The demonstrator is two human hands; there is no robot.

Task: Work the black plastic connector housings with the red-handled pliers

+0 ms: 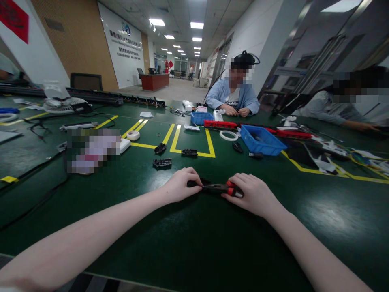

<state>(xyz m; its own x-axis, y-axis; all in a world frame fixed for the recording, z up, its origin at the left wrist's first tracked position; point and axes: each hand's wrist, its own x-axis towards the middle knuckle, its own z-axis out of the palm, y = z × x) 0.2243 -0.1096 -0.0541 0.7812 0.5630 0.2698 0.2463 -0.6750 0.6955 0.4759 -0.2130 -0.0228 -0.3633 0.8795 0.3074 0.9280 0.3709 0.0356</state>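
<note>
My right hand [253, 193] is closed around the red-and-black handles of a pair of long-nose pliers [232, 190]. The pliers' jaws point left, toward my left hand [181, 185]. With fingers and thumb pinched, that hand holds a small black plastic part [192, 183]; the jaw tips meet it at the fingertips. Whether the jaws grip it I cannot tell. Just beyond my hands lie similar black plastic parts, one nearer [162, 163], one at the yellow tape [189, 152] and another farther left [160, 148].
A blue bin [263, 140] stands at the right, with a white ring [229, 135] and a black piece [237, 147] beside it. A tape roll [133, 135] and a pixelated flat object [94, 152] lie left. Across the green table [194, 243] sits a person [232, 95]; another sits right.
</note>
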